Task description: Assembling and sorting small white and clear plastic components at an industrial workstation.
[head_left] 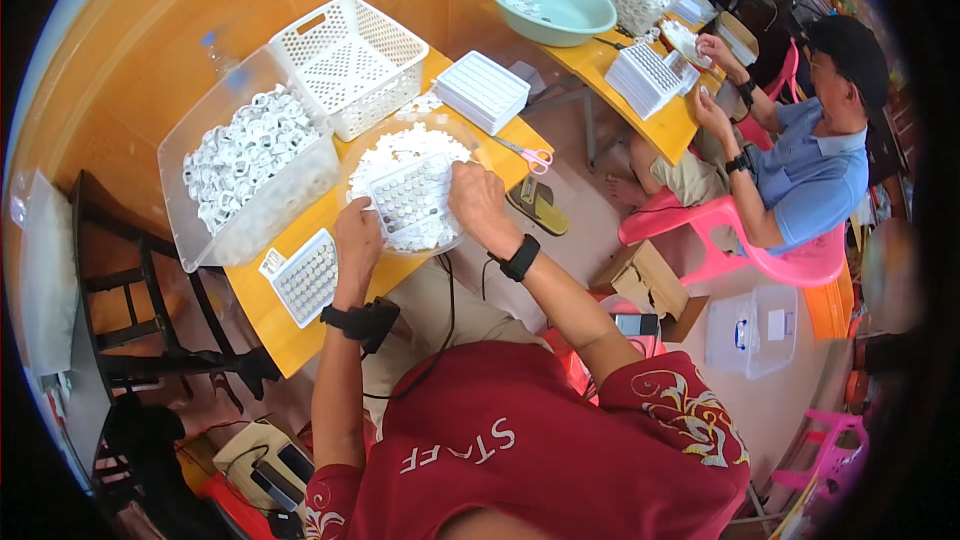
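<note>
Between my two hands is a white tray with rows of small round pieces in its cells. It lies over a round clear basin filled with small white pieces. My left hand is closed on the tray's near left edge. On the right edge, my right hand grips with fingers bent, their tips partly hidden. A second filled tray rests on the yellow table, left of my left forearm. Beyond the basin stands a stack of white trays.
A clear bin of white ring-like parts and a white perforated basket stand at the far left. Pink-handled scissors stick out past the table's right edge. At another table on the right, a person handles small pieces near a green basin.
</note>
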`<action>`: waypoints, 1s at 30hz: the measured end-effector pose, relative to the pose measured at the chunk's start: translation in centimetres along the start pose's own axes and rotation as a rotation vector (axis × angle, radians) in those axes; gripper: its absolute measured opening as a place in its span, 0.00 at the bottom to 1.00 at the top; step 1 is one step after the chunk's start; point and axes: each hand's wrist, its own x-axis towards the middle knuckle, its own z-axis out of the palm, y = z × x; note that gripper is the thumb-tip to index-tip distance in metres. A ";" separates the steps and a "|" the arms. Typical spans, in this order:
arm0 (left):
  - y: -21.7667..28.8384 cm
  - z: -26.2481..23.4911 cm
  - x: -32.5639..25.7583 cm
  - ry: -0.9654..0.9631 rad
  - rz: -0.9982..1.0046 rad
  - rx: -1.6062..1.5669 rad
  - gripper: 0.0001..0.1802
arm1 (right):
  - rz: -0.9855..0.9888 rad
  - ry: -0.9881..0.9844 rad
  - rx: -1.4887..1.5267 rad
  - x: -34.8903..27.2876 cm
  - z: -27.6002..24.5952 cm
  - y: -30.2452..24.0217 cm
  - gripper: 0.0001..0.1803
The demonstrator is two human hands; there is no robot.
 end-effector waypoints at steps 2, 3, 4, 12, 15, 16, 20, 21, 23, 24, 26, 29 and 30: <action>4.4 -2.5 -1.2 -0.090 -0.230 -0.208 0.15 | 0.002 -0.015 -0.001 -0.2 -0.2 0.0 0.05; 4.9 -3.3 -1.8 -0.069 -0.245 -0.202 0.15 | -0.011 0.006 -0.019 -0.3 -0.4 -0.3 0.05; 5.0 -3.9 -2.1 -0.069 -0.202 -0.237 0.15 | -0.023 0.024 -0.035 -0.4 -0.4 -0.5 0.05; 1.5 -13.0 -8.7 0.316 -0.309 -0.469 0.12 | -0.184 0.116 0.279 -3.9 -4.7 -3.6 0.08; -1.4 -14.4 -11.6 0.437 -0.390 -0.392 0.13 | -0.271 -0.039 0.604 -6.8 -3.3 -6.3 0.09; -2.2 -14.2 -12.1 0.489 -0.411 -0.358 0.13 | -0.270 -0.162 0.669 -7.7 -2.5 -7.2 0.09; -7.5 -11.6 -14.1 0.426 -0.328 -0.113 0.17 | -0.189 -0.480 0.577 -8.6 0.6 -9.7 0.11; -7.5 -11.3 -14.1 0.381 -0.306 -0.096 0.18 | -0.195 -0.483 0.577 -8.6 1.2 -9.9 0.11; -7.4 -10.7 -13.9 0.350 -0.279 -0.074 0.19 | -0.140 -0.548 0.581 -8.5 2.2 -10.3 0.12; -6.8 -10.3 -13.6 0.309 -0.250 -0.054 0.20 | -0.143 -0.551 0.579 -8.5 2.4 -10.4 0.12; -5.5 -10.2 -13.3 0.314 -0.275 -0.099 0.21 | -0.185 -0.511 0.607 -8.5 2.7 -10.5 0.12; -4.9 -10.2 -13.3 0.332 -0.290 -0.057 0.21 | -0.211 -0.471 0.477 -8.7 2.1 -11.2 0.12; -4.6 -10.2 -13.3 0.351 -0.290 -0.066 0.21 | -0.211 -0.473 0.476 -8.7 2.1 -11.3 0.12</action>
